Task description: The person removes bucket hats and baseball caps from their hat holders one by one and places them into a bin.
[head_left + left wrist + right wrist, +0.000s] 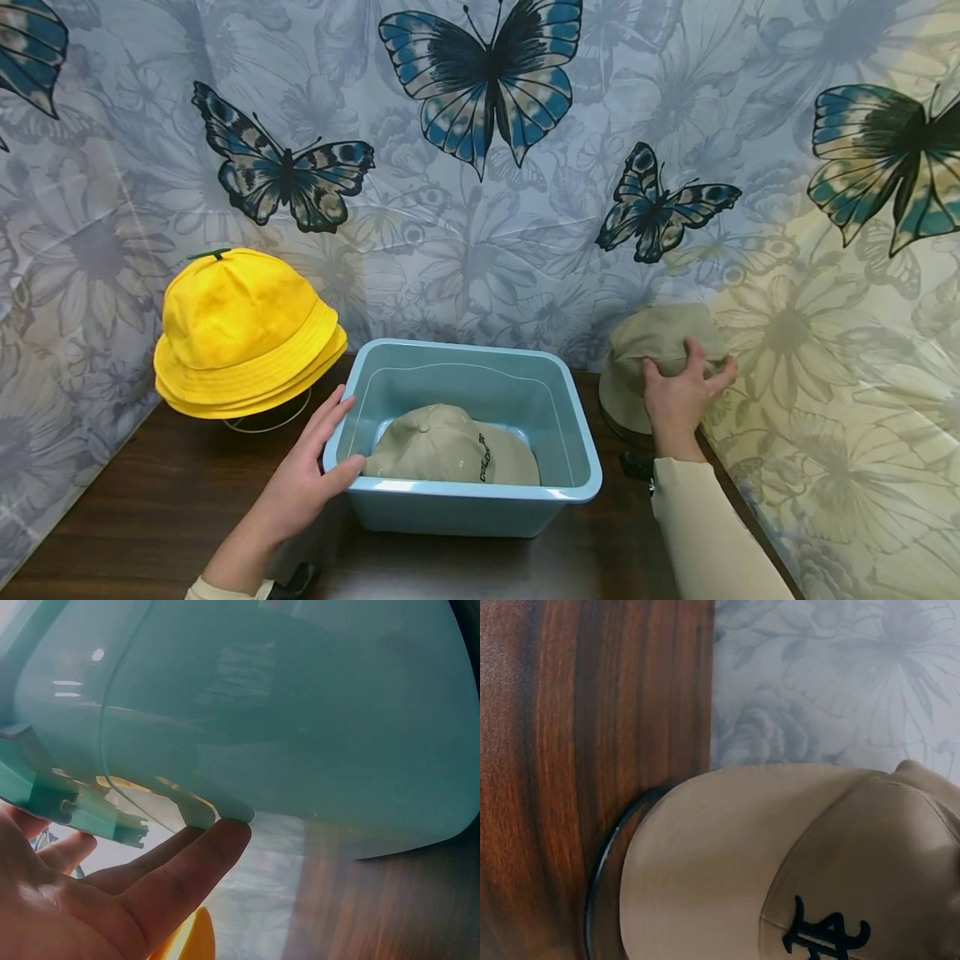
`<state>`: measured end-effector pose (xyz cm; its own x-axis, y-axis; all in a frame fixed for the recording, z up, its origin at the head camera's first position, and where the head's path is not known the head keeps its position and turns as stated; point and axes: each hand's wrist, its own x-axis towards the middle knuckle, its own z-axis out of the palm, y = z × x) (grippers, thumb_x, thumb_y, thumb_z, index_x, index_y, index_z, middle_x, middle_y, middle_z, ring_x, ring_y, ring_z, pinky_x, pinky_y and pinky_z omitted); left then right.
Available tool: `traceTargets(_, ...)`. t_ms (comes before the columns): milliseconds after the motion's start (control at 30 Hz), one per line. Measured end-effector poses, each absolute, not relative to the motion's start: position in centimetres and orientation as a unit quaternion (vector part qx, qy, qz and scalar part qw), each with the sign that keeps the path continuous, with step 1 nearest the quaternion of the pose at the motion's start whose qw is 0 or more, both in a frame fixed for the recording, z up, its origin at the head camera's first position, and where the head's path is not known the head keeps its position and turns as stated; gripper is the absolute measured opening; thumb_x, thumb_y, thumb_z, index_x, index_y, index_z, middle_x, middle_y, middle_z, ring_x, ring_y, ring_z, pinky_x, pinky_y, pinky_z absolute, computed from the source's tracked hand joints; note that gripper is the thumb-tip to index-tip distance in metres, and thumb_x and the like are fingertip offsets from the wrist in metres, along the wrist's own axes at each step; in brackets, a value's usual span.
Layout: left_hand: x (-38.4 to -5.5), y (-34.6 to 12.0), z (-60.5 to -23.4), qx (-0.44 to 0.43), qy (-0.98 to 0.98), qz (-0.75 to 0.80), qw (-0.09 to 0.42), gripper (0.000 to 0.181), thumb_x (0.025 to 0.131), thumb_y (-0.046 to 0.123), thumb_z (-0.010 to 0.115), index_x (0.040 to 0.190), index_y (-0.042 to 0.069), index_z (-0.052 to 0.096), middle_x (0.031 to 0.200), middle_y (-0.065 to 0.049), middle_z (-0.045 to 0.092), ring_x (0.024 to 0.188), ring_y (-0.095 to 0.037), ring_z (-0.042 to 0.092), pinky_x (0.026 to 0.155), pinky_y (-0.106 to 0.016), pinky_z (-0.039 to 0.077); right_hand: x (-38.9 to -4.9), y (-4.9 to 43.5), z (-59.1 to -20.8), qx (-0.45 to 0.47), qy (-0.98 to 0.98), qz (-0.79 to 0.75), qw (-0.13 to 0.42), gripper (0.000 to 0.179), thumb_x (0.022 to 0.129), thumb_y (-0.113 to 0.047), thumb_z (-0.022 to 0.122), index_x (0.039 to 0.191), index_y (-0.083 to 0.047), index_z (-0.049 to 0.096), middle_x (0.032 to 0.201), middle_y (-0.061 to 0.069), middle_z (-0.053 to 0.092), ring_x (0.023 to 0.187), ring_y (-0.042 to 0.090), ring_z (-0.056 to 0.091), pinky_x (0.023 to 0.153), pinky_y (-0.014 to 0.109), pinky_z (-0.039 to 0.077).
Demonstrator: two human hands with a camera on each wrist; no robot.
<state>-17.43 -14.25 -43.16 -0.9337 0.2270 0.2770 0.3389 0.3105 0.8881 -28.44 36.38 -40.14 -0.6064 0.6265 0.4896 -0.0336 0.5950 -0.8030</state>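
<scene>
My left hand point(303, 483) is at the left rim of a pale blue plastic bin point(465, 512); in the left wrist view its straight fingers point(199, 859) touch the bin's outer wall. Inside the bin lies a beige baseball cap point(435, 442) with dark lettering near its brim. My right hand point(678, 400) rests with spread fingers on the crown of another beige cap point(626, 367) at the right. In the right wrist view that cap point(705, 847) shows its brim and black embroidery, with a dark curved stand base point(596, 885) beside the brim.
Stacked yellow bucket hats point(243, 325) sit on a wire stand point(262, 427) left of the bin. The dark wooden table point(120, 492) meets a butterfly-print cloth point(480, 250) behind and along both sides.
</scene>
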Motion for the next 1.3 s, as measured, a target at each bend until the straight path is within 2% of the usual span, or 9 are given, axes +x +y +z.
traceTargets(200, -17.5, -14.2, -43.0, -0.171, -0.81, -0.559, 0.048, 0.072, 0.094, 0.035, 0.064, 0.154, 0.009, 0.034, 0.164, -0.007, 0.011, 0.139, -0.043, 0.022, 0.093, -0.064, 0.044, -28.2, 36.5, -40.3, -0.188, -0.789, 0.412, 0.415, 0.048, 0.088, -0.012, 0.071, 0.134, -0.012, 0.057, 0.159, 0.004, 0.003, 0.136, 0.042, 0.029, 0.103, 0.054, 0.037)
traceTargets(400, -17.5, -14.3, -43.0, -0.172, -0.808, -0.561, 0.049, 0.071, 0.094, 0.033, 0.063, 0.154, 0.008, 0.034, 0.164, -0.006, 0.011, 0.139, -0.043, 0.022, 0.094, -0.065, 0.043, -27.7, 36.8, -40.5, -0.184, -0.788, 0.412, 0.418, 0.043, 0.09, -0.013, 0.071, 0.131, -0.011, 0.058, 0.158, 0.005, 0.006, 0.132, 0.045, 0.035, 0.101, 0.056, 0.038)
traceTargets(633, -17.2, -14.2, -42.9, -0.176, -0.808, -0.56, 0.053, 0.07, 0.094, 0.032, 0.064, 0.154, 0.01, 0.035, 0.164, -0.006, 0.012, 0.139, -0.043, 0.022, 0.095, -0.066, 0.042, -27.1, 37.4, -41.0, -0.155, -0.774, 0.393, 0.471, 0.037, 0.086, -0.005, 0.074, 0.121, -0.003, 0.061, 0.154, 0.011, 0.015, 0.137, 0.039, 0.029, 0.11, 0.049, 0.03)
traceTargets(767, -17.1, -14.1, -42.8, -0.178, -0.807, -0.56, 0.056, 0.069, 0.094, 0.031, 0.064, 0.154, 0.01, 0.036, 0.164, -0.007, 0.012, 0.14, -0.043, 0.021, 0.096, -0.066, 0.041, -26.8, 37.6, -41.2, -0.138, -0.772, 0.389, 0.483, 0.037, 0.086, -0.003, 0.074, 0.12, -0.001, 0.061, 0.154, 0.011, 0.017, 0.137, 0.037, 0.029, 0.111, 0.048, 0.029)
traceTargets(1033, -17.1, -14.1, -43.0, -0.181, -0.807, -0.559, 0.058, 0.069, 0.095, 0.031, 0.064, 0.154, 0.01, 0.036, 0.164, -0.007, 0.012, 0.141, -0.042, 0.02, 0.097, -0.068, 0.038, -26.4, 37.9, -41.0, -0.107, -0.76, 0.381, 0.515, 0.034, 0.084, 0.001, 0.075, 0.116, 0.001, 0.063, 0.15, 0.015, 0.024, 0.123, 0.043, 0.041, 0.104, 0.052, 0.036)
traceTargets(1300, -17.0, -14.1, -42.8, -0.184, -0.806, -0.56, 0.058, 0.069, 0.094, 0.03, 0.064, 0.154, 0.011, 0.036, 0.164, -0.007, 0.012, 0.14, -0.043, 0.022, 0.095, -0.066, 0.042, -25.8, 38.1, -40.4, -0.106, -0.758, 0.364, 0.53, 0.022, 0.087, 0.002, 0.07, 0.108, 0.004, 0.065, 0.14, 0.023, 0.037, 0.121, 0.041, 0.045, 0.101, 0.049, 0.038)
